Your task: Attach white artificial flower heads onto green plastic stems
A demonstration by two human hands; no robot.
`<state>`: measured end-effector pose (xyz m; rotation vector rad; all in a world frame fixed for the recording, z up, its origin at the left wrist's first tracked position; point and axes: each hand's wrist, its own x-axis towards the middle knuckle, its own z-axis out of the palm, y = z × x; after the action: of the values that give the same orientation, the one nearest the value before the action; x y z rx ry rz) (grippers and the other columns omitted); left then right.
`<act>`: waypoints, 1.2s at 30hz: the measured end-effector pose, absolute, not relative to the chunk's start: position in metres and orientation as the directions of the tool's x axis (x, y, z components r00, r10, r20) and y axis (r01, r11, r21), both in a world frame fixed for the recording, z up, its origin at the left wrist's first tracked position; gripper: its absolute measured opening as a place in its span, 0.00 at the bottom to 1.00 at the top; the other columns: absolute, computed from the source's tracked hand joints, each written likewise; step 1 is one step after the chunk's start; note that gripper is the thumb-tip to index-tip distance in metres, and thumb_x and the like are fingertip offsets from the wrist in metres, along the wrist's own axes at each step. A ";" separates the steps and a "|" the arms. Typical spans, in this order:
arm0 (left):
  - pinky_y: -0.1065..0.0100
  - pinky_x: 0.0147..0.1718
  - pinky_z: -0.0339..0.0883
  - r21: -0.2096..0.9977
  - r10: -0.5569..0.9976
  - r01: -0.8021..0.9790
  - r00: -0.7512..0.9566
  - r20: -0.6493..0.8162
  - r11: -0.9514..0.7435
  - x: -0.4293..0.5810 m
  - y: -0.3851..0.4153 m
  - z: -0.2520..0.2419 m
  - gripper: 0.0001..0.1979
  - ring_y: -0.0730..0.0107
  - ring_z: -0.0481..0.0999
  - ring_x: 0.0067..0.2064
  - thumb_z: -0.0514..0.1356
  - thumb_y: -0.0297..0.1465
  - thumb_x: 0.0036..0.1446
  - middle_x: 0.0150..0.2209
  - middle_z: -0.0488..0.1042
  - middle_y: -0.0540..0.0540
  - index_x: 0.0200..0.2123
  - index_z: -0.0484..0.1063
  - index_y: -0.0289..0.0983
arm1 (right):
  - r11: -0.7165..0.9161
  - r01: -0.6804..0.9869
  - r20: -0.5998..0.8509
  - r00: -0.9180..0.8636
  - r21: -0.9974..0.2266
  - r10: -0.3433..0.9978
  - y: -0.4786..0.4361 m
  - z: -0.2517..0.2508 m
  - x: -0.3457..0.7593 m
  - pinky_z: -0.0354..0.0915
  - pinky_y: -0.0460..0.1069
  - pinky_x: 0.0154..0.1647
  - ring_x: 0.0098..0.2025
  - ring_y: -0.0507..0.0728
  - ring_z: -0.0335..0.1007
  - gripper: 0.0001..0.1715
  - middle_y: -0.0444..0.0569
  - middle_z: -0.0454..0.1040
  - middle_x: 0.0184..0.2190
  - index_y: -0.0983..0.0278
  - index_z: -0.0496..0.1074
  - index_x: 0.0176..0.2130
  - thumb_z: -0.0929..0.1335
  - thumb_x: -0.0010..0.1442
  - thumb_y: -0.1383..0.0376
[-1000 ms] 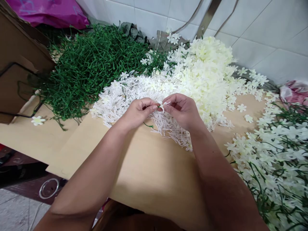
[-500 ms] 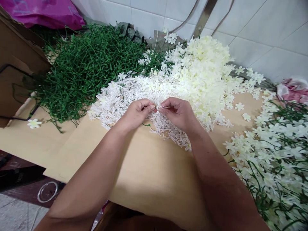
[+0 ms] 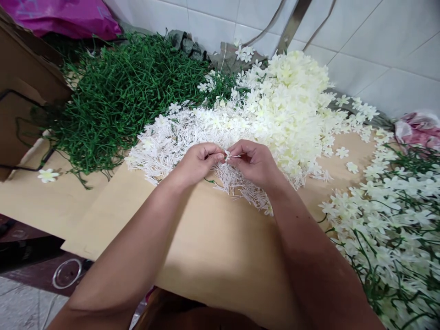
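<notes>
Being pinched now between two hands, the left hand point(image 3: 201, 160) and the right hand point(image 3: 255, 161), fingertips closed: one white flower point(image 3: 227, 156), small, petals bunched, held over one pile of white sticks point(image 3: 172, 143). Beyond, two heaps are seen, one of green stems point(image 3: 130, 87), one of pale blossoms point(image 3: 299, 101), too many to count.

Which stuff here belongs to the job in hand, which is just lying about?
Job, apparently:
left hand, green stem
right hand, small white flower
white stick pile
loose blossoms
green heap
stemmed flowers

Lying about, seemingly:
purple bag
cardboard box
pink-and-white bundle
</notes>
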<state>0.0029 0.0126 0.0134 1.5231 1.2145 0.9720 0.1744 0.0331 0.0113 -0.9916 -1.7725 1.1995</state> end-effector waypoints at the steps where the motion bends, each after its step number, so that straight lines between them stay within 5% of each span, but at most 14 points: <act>1: 0.71 0.30 0.60 0.966 0.980 0.247 0.200 0.025 -0.075 0.003 0.012 0.014 0.08 0.77 0.63 0.26 0.58 0.30 0.51 0.20 0.64 0.53 0.21 0.67 0.36 | 0.253 0.174 0.164 -0.409 -0.952 0.898 0.033 0.010 0.175 0.62 0.49 0.32 0.30 0.51 0.66 0.14 0.45 0.72 0.28 0.64 0.69 0.24 0.75 0.48 0.60; 14: 0.72 0.24 0.54 0.977 0.951 0.213 0.299 -0.073 0.008 0.001 0.015 0.010 0.07 0.79 0.59 0.23 0.58 0.29 0.49 0.19 0.64 0.53 0.21 0.68 0.35 | 0.103 0.035 0.072 -0.498 -0.994 0.864 0.036 0.004 0.178 0.65 0.49 0.36 0.33 0.51 0.69 0.16 0.45 0.73 0.28 0.64 0.68 0.23 0.77 0.43 0.62; 27: 0.73 0.21 0.50 0.967 0.919 0.255 0.379 -0.106 0.007 -0.001 0.016 0.009 0.09 0.80 0.55 0.21 0.59 0.32 0.50 0.18 0.60 0.54 0.22 0.69 0.35 | 0.010 0.134 -0.055 -0.478 -0.991 0.877 0.037 0.003 0.180 0.53 0.46 0.23 0.22 0.47 0.56 0.24 0.41 0.67 0.20 0.65 0.67 0.24 0.77 0.42 0.52; 36: 0.72 0.22 0.51 0.976 0.923 0.214 0.367 -0.117 0.039 -0.001 0.016 0.013 0.10 0.80 0.55 0.21 0.59 0.32 0.52 0.18 0.61 0.54 0.21 0.68 0.35 | 0.062 0.109 -0.005 -0.523 -0.992 0.852 0.039 0.004 0.184 0.57 0.48 0.29 0.27 0.49 0.60 0.21 0.41 0.65 0.22 0.63 0.65 0.26 0.77 0.45 0.55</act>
<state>-0.0007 0.0156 0.0135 1.4537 1.0929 0.7576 0.1842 0.0389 0.0040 -0.9660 -1.7173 1.5177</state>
